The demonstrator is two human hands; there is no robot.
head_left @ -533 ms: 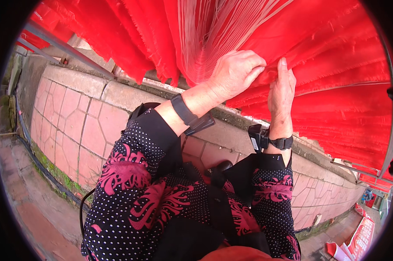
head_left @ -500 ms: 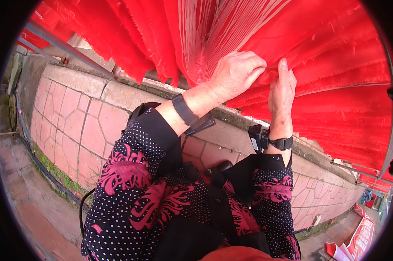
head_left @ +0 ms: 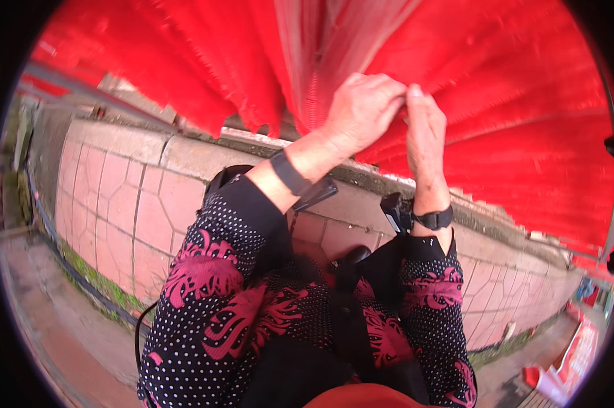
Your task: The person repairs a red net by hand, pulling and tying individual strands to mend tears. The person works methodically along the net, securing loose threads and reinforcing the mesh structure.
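Note:
Red cloth (head_left: 504,129) hangs in many folds with frayed edges across the far side. A fan of pale threads (head_left: 311,41) runs down its middle and draws close together at the bottom. My left hand (head_left: 364,109) is closed in a pinch in front of the cloth, just right of the threads. Close against its fingertips, my right hand (head_left: 426,132) has its thumb and fingers drawn together too. Whatever lies between the fingertips is too small and blurred to make out. Black straps with dark box-like devices (head_left: 396,212) circle both wrists.
A metal rail (head_left: 103,95) crosses at the far left. Below the cloth runs a concrete curb (head_left: 205,155), beside pink paving tiles (head_left: 154,217). A dark hose (head_left: 82,279) lies along the left edge. Red and white printed sheeting (head_left: 572,357) lies at the lower right.
My right hand has shifted slightly left and up, and its fingertips now meet those of my left hand. The view has moved a little, blurring the cloth.

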